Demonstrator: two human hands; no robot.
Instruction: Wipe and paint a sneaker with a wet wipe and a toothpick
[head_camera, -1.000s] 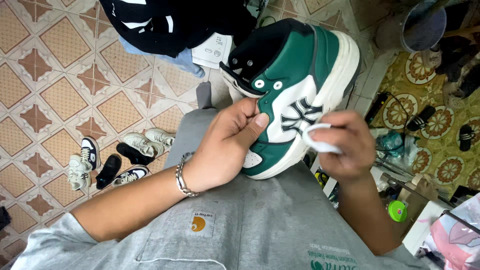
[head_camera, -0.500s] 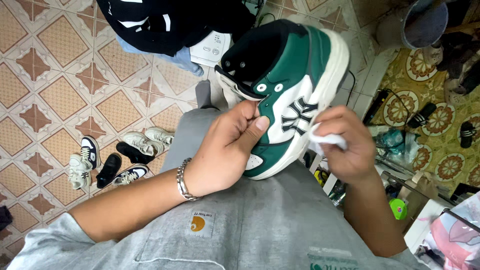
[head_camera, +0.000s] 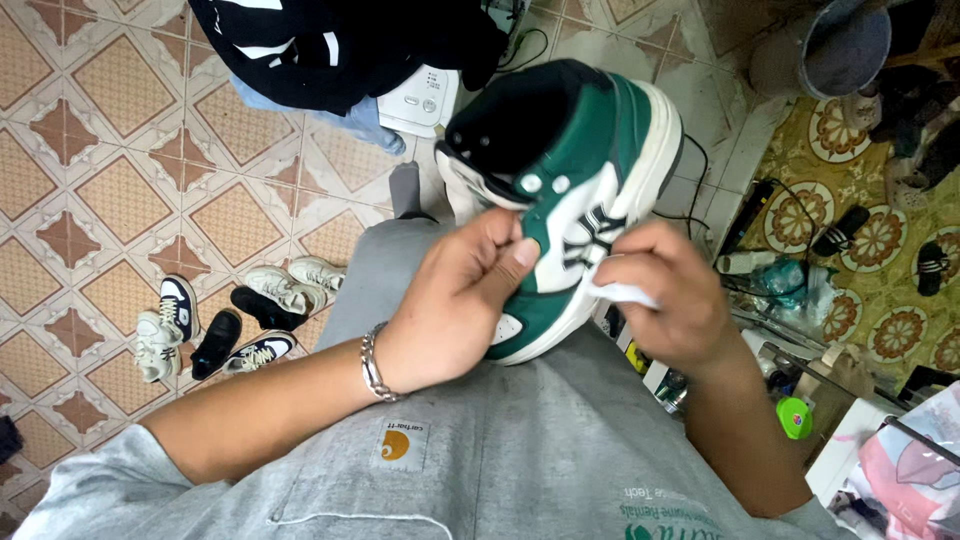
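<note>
Down below me the tiled floor (head_camera: 110, 120) spreads out, with a person in a dark jacket (head_camera: 330, 45) standing at the top and a cluster of small shoes (head_camera: 225, 320) lying off to my left. Over my lap I hold a green and white sneaker (head_camera: 575, 170), tilted, its opening facing up and left. My left hand (head_camera: 450, 305) grips its side, thumb pressed on the white panel. My right hand (head_camera: 665, 295) is closed on a white cloth (head_camera: 625, 293), touching the sneaker's lower edge.
</note>
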